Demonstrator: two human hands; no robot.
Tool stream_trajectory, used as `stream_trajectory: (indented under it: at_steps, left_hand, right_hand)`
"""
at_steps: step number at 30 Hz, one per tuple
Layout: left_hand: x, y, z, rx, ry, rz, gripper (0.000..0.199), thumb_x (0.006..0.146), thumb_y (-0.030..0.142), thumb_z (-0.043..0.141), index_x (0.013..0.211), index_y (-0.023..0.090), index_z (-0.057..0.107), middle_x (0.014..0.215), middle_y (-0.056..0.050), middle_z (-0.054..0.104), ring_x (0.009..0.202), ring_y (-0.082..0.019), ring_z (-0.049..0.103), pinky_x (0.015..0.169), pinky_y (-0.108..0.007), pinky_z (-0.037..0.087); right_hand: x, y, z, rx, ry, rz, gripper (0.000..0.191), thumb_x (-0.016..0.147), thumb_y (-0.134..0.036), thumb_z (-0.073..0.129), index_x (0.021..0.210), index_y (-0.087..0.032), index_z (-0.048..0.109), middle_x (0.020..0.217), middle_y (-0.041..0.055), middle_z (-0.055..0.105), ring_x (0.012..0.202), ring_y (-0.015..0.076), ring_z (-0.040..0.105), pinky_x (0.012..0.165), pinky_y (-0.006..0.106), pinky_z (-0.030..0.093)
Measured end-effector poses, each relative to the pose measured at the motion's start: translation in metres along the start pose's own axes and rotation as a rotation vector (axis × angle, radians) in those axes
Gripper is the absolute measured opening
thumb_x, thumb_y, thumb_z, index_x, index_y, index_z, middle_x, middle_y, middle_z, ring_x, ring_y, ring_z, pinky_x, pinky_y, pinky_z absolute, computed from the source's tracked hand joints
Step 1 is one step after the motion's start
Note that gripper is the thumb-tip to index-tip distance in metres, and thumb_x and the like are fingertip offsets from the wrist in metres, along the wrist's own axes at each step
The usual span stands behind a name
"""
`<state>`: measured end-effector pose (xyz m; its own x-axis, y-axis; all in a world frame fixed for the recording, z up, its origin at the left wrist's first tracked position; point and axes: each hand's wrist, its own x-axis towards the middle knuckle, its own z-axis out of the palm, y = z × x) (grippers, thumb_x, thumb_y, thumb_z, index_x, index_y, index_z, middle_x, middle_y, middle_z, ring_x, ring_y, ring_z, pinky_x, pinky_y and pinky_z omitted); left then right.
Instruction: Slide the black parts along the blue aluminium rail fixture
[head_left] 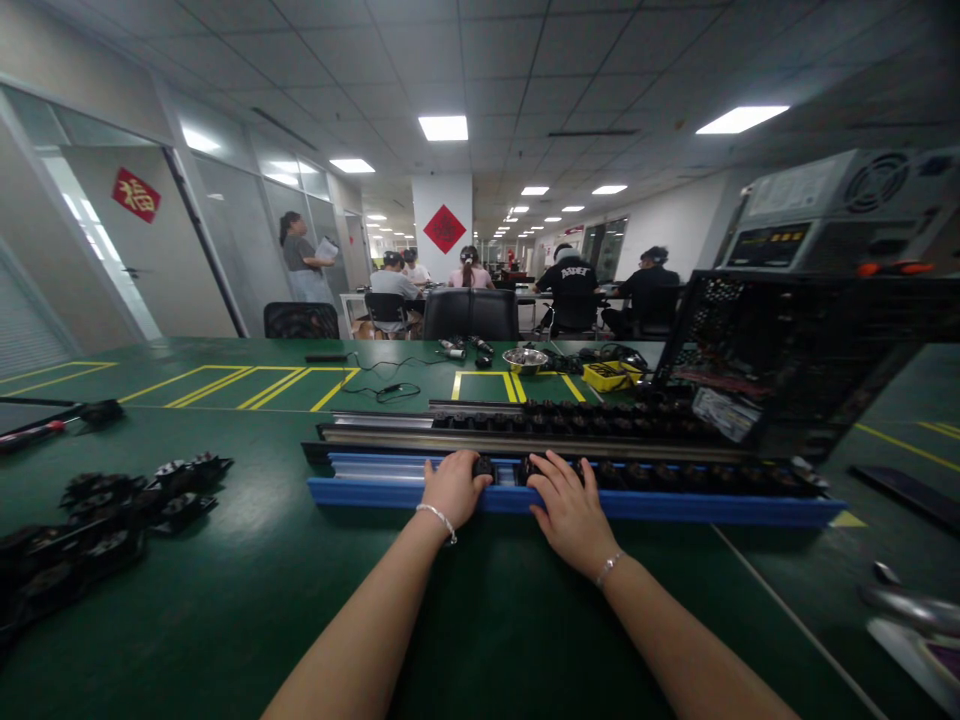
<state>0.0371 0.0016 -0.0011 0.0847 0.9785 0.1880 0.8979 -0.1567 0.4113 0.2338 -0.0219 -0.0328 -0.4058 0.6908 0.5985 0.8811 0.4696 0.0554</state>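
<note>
Position: the blue rail (360, 492) lies lengthwise on the counter (262, 450), both hands at its trough. The left hand (451, 490) is narrow, thumb and fingertips at a black block (484, 467); whether it grips cannot be told. The right hand (576, 515) spreads over the row (675, 477); its grip cannot be told. Keep blocks square to the trough; apply even pressure; steady the rail.

The right hand (574, 510) partly covered black units (526, 468) inside the blue rail (697, 508). Left of this rail, the frame edge cropped black parts (71, 535); right of it, a metal object (911, 608).
</note>
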Motion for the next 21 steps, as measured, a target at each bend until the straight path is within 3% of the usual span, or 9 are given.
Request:
stream_trajectory:
  at_steps: [14,21]
  left_hand:
    - [0.0022,0.0013,-0.0005,-0.008,-0.025,-0.047,0.031,0.081,0.036,0.051,0.11,0.025,0.053,0.122,-0.008,0.058,0.116,-0.023,0.048,0.103,-0.054,0.022]
    - [0.0037,0.0009,-0.0041,-0.013,-0.032,-0.033,0.035,0.078,0.036,0.054,0.111,0.023,0.054,0.119,-0.008,0.059,0.111,-0.021,0.052,0.096,-0.037,0.035]
  right_hand:
    - [0.0,-0.0004,-0.0009,-0.003,-0.001,0.008,0.022,0.08,-0.02,0.048,0.101,-0.024,0.054,0.133,0.0032,0.047,0.128,0.0227,0.03,0.106,0.054,0.011]
    - [-0.0002,0.0003,-0.0004,0.002,-0.011,0.006,0.022,0.081,-0.021,0.047,0.101,-0.024,0.054,0.134,0.0039,0.046,0.129,0.0231,0.029,0.106,0.054,0.011]
